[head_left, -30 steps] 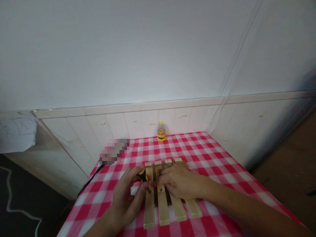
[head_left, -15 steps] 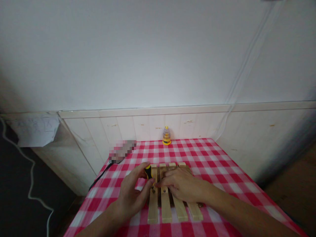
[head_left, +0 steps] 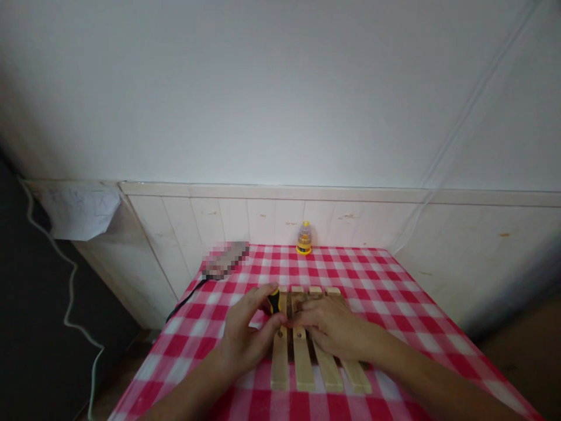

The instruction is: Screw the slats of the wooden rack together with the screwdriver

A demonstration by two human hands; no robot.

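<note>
My left hand is closed around a small screwdriver with a black and yellow handle, held upright over the leftmost wooden slat. Its tip is hidden behind my fingers. Palm down, my right hand lies across the slats of the wooden frame, fingers stretched toward the screwdriver's lower end; whether they pinch a screw there I cannot tell. A dark screw head shows in the second slat, and another dark round spot in the leftmost one.
The table wears a red and white checked cloth. A yellow-capped clear container stands at its far edge by the wall. At the back left lies a blurred-out object with a black cord.
The whole view has shifted a little, so everything on the table appears slightly further right. Both hands keep their places at the slats, the screwdriver still in my left hand.
</note>
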